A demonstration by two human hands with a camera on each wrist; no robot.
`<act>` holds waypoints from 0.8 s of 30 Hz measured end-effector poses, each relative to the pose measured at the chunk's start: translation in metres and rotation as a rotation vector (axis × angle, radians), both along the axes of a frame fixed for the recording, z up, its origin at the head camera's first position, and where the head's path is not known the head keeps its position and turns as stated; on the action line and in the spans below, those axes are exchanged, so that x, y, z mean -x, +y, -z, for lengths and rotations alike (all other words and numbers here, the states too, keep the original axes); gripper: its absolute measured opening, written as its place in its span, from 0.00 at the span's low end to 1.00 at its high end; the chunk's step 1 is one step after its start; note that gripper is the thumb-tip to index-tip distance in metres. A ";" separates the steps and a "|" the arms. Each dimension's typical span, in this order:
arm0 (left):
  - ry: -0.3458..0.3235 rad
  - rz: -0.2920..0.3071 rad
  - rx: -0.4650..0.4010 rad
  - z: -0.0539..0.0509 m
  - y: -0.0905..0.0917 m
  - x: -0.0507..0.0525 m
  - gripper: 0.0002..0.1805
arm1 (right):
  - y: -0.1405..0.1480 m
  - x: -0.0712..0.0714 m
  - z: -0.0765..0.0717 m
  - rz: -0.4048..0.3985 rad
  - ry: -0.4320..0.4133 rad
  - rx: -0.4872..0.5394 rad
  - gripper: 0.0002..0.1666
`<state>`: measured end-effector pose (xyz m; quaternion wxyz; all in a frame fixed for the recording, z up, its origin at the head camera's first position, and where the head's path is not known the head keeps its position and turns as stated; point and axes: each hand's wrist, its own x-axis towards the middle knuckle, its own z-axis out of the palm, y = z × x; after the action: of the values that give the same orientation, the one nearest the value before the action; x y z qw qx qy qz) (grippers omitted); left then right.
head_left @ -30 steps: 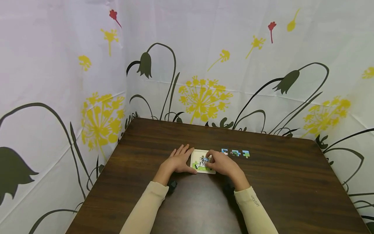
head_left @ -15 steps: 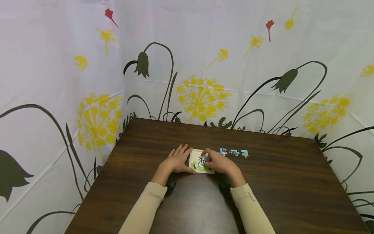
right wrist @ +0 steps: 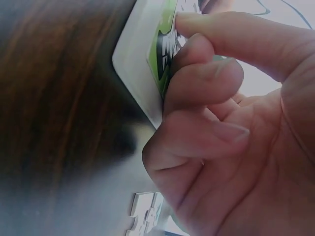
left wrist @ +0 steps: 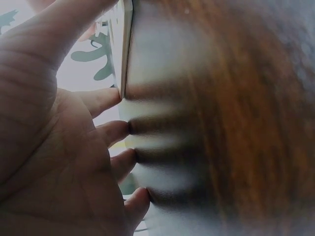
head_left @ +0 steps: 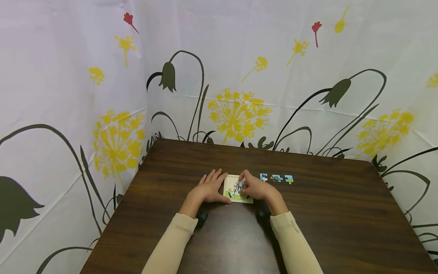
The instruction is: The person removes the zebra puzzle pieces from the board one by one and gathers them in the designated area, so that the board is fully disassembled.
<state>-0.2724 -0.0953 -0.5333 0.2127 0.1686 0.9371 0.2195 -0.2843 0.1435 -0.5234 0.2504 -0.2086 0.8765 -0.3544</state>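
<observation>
Left hand (head_left: 209, 189) spread against the tray (head_left: 230, 181), right hand (head_left: 258, 188) pinching a blue piece (head_left: 241, 185) — three loose pieces (head_left: 276, 178) just beyond.

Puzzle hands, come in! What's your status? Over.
Left hand touching tray, right hand curled over it, grip unclear. Puzzle part-filled, three pieces lying loose. Nothing seen in the way.
</observation>
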 end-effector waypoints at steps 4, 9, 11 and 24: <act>-0.002 -0.005 -0.001 0.002 -0.001 0.001 0.63 | 0.000 0.001 0.003 -0.001 -0.008 0.023 0.22; -0.002 -0.014 0.000 0.011 0.001 0.006 0.64 | 0.002 0.002 0.005 0.036 -0.046 0.097 0.19; 0.005 -0.016 -0.003 0.013 0.001 0.007 0.64 | 0.003 0.004 0.006 0.060 -0.054 0.130 0.17; 0.029 -0.022 -0.027 0.018 -0.001 0.007 0.64 | 0.006 0.005 0.010 0.098 -0.032 0.247 0.07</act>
<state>-0.2797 -0.0968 -0.5513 0.1943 0.1642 0.9388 0.2322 -0.2895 0.1494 -0.5334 0.2193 -0.1890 0.8311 -0.4747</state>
